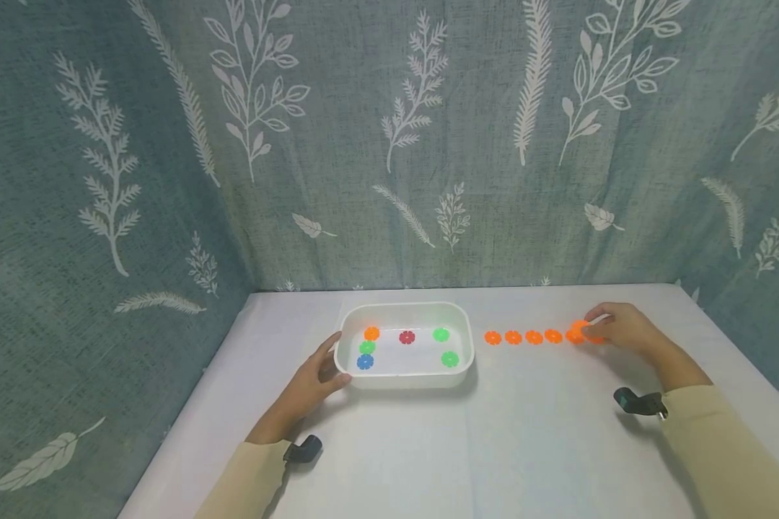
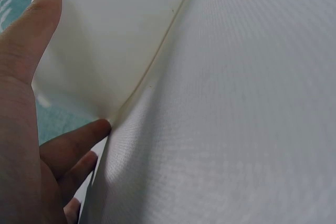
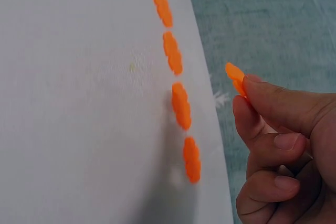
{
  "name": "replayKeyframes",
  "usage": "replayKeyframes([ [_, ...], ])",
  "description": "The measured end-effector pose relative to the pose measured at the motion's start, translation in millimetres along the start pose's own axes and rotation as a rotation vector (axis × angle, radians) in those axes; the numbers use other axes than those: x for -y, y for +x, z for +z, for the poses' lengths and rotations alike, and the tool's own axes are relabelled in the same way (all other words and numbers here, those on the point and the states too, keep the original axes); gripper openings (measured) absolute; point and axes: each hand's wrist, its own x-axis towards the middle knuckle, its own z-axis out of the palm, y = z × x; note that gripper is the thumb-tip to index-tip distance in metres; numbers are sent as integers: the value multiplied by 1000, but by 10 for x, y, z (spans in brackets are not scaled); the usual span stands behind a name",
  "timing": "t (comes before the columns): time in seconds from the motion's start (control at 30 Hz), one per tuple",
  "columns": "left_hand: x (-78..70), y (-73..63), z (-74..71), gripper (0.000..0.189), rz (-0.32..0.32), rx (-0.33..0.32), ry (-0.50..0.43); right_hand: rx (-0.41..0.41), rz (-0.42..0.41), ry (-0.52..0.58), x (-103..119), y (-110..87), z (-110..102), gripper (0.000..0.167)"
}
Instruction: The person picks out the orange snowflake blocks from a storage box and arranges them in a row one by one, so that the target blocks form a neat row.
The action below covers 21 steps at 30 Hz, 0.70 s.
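Observation:
A white rectangular tray (image 1: 404,380) holds small flower-shaped plastic discs: an orange disc (image 1: 371,333), a red disc (image 1: 407,337), a blue disc (image 1: 365,362) and several green ones (image 1: 450,359). My left hand (image 1: 311,378) holds the tray's left end, with the thumb at the front rim and fingers along the side. To the tray's right, several orange discs (image 1: 534,337) lie flat in a row. Over the row's right end, my right hand (image 1: 619,328) pinches another orange disc (image 3: 235,73) between thumb and index finger, raised off the table.
The pale tabletop (image 1: 402,447) runs back to a green leaf-patterned curtain (image 1: 357,144), which also hangs at both sides. Black wrist mounts (image 1: 304,450) sit on both sleeves, close above the table.

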Motion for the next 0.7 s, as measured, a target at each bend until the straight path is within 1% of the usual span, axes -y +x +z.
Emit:
replayKeyframes([
  [0.17,-7,4,1,97,-9,2,-1,3,18,-9,-125,12,-67,50],
  [0.37,-7,2,0,97,-29,8,-5,-24,23,-34,-262,10,-116,51],
  [0.7,12,18,12,97,-15,-1,6,-49,68,-55,-391,-68,-191,54],
])
